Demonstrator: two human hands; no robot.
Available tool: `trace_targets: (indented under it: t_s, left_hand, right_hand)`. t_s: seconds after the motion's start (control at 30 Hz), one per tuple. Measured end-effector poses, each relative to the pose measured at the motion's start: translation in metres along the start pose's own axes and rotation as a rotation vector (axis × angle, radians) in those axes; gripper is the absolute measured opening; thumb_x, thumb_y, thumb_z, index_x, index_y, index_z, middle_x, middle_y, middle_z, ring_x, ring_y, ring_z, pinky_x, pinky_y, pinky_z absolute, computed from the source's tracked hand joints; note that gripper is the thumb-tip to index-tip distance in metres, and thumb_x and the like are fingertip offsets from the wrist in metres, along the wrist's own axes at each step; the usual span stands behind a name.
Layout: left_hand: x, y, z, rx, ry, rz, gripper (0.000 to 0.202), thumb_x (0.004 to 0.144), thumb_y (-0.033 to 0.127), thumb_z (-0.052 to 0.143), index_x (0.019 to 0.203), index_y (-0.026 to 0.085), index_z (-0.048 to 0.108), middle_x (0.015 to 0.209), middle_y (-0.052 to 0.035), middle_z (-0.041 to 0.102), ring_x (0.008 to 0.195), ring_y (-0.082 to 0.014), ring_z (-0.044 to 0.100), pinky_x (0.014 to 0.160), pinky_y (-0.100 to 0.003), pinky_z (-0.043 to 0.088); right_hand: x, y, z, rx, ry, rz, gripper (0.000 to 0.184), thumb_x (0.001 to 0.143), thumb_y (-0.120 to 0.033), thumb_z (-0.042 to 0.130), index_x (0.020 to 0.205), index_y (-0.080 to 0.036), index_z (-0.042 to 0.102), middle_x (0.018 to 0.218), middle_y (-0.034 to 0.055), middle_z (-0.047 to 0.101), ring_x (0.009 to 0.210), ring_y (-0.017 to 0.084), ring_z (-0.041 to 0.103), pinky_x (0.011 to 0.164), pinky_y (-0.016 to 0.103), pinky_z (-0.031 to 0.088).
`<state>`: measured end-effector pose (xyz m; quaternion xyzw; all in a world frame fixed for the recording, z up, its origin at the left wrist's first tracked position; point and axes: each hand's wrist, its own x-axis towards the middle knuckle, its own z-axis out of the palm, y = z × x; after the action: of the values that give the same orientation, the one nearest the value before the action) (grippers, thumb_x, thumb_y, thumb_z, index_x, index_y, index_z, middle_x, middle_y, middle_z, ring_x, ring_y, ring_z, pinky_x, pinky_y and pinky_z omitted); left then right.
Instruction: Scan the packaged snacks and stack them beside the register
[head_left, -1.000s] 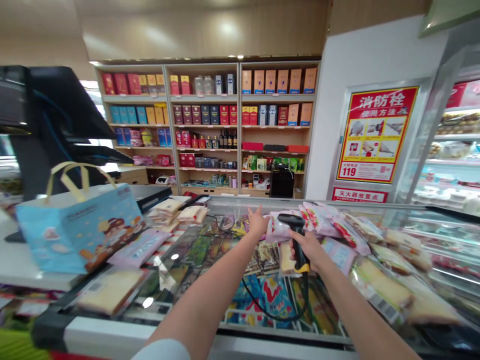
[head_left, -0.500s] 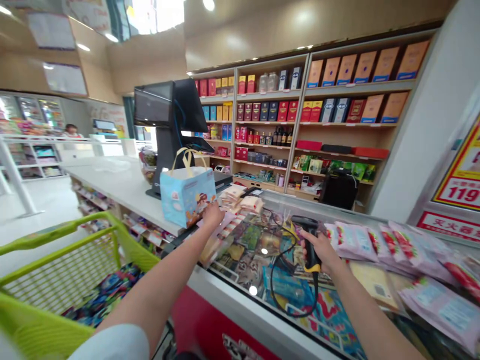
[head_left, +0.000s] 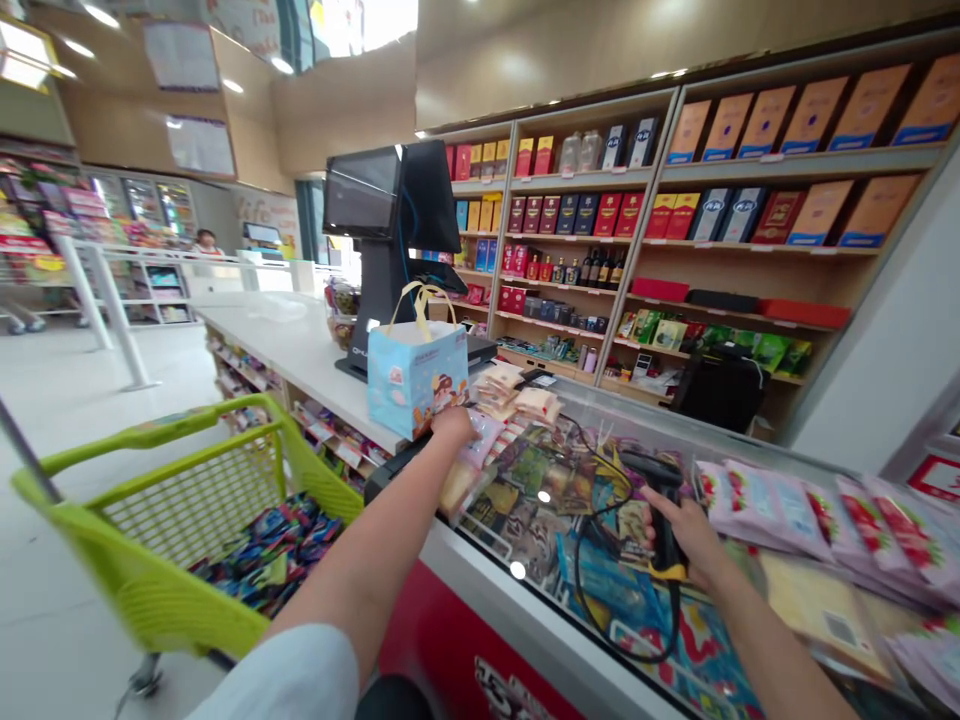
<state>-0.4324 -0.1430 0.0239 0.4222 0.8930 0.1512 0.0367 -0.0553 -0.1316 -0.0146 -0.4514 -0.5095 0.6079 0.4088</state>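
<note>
My right hand (head_left: 686,530) is wrapped around the handle of a black and yellow barcode scanner (head_left: 666,540), held over the glass counter top. A black cable loops from the scanner's base. My left hand (head_left: 454,428) is closed on a pale pink packet (head_left: 484,438) at the counter's left end; its fingertips are partly hidden. Right behind that hand stands a light blue gift bag (head_left: 401,385) with cream handles and a cartoon print. Small cream packets (head_left: 501,385) are piled just beyond the pink packet.
A green shopping cart (head_left: 180,450) holding many small dark wrapped packets (head_left: 274,550) stands at my left. Strawberry-print packets (head_left: 780,505) lie at the counter's right. Behind the bag is a black checkout terminal (head_left: 382,230). Boxed goods fill the shelves (head_left: 577,240) opposite. Another person (head_left: 206,243) is far off.
The view has turned left, so everything appears shifted right and more of the cart shows. My left hand stays by the gift bag with the pink packet. The scanner remains in my right hand.
</note>
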Motion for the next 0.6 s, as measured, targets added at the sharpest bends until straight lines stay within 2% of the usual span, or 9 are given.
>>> trace_targets:
  t_s: [0.13,0.2,0.37,0.43,0.5,0.6]
  left_hand:
    - [-0.002,0.010,0.000,-0.084,-0.055,-0.037,0.074,0.050,0.031,0.089,0.118,0.015,0.064,0.124,-0.0258,0.063,0.116,-0.0369,0.061,0.094,-0.041,0.048]
    - [-0.004,0.012,0.001,-0.126,-0.087,-0.056,0.070,0.051,0.029,0.088,0.116,0.015,0.066,0.122,-0.0246,0.064,0.115,-0.0370,0.061,0.094,-0.041,0.049]
    - [-0.018,0.010,0.005,-0.209,-0.064,-0.053,0.037,0.079,0.019,0.065,0.113,0.008,0.066,0.121,-0.0257,0.065,0.114,-0.0331,0.062,0.092,-0.036,0.049]
    - [-0.028,0.010,0.004,-0.228,-0.023,-0.075,0.036,0.085,0.018,0.055,0.119,0.006,0.062,0.123,-0.0263,0.063,0.115,-0.0315,0.062,0.091,-0.035,0.048]
    - [-0.038,0.015,0.002,-0.303,0.079,-0.080,0.038,0.088,0.022,0.052,0.123,0.008,0.056,0.122,-0.0247,0.064,0.113,-0.0305,0.063,0.091,-0.036,0.047]
    - [-0.046,0.037,0.003,-0.522,0.245,-0.004,0.038,0.088,0.029,0.056,0.123,0.012,0.053,0.116,-0.0189,0.067,0.109,-0.0281,0.064,0.092,-0.035,0.047]
  right_hand:
    - [-0.003,0.001,0.001,-0.024,0.010,0.006,0.036,0.067,-0.044,0.077,0.061,-0.020,0.052,0.043,-0.0017,0.053,0.034,0.012,0.051,0.037,0.025,0.047]
    - [-0.003,0.002,0.000,-0.043,0.003,0.026,0.037,0.068,-0.045,0.077,0.059,-0.019,0.051,0.041,-0.0019,0.052,0.034,0.012,0.050,0.037,0.024,0.047]
    - [-0.001,0.002,-0.005,-0.058,-0.053,0.060,0.038,0.068,-0.046,0.077,0.058,-0.018,0.053,0.041,-0.0010,0.053,0.035,0.012,0.052,0.038,0.024,0.046]
    - [-0.001,0.002,-0.005,-0.066,-0.060,0.065,0.038,0.067,-0.045,0.078,0.058,-0.017,0.054,0.041,-0.0005,0.053,0.035,0.013,0.052,0.038,0.024,0.046]
    - [-0.003,0.001,-0.003,-0.064,-0.043,0.052,0.039,0.067,-0.046,0.078,0.057,-0.017,0.053,0.040,-0.0009,0.052,0.034,0.012,0.051,0.037,0.023,0.045]
    - [-0.007,-0.001,0.002,-0.039,-0.012,0.009,0.039,0.067,-0.046,0.076,0.057,-0.018,0.052,0.040,-0.0020,0.051,0.033,0.011,0.049,0.036,0.023,0.045]
